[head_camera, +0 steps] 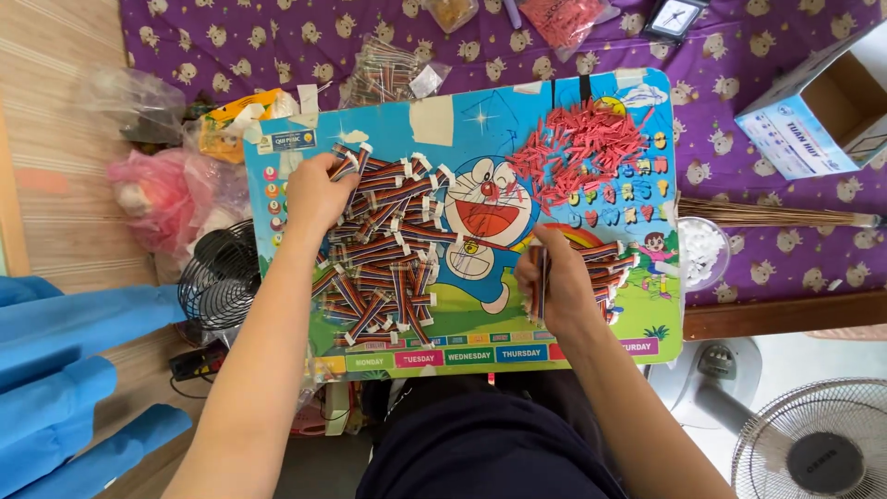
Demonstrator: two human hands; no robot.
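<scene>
Spillage looks likely: left hand (319,189) grips striped sticks atop the loose pile (379,245) at nine o'clock on the board (462,115); right hand (552,282) clutches a bundle (536,282) at four o'clock, near the edge.

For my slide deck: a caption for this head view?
Left hand on striped sticks, right hand holding a bundle.

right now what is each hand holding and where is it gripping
The right hand grips a small bundle of striped paper sticks around their middle. The left hand pinches one or two at their ends, atop the pile of striped sticks.
</scene>
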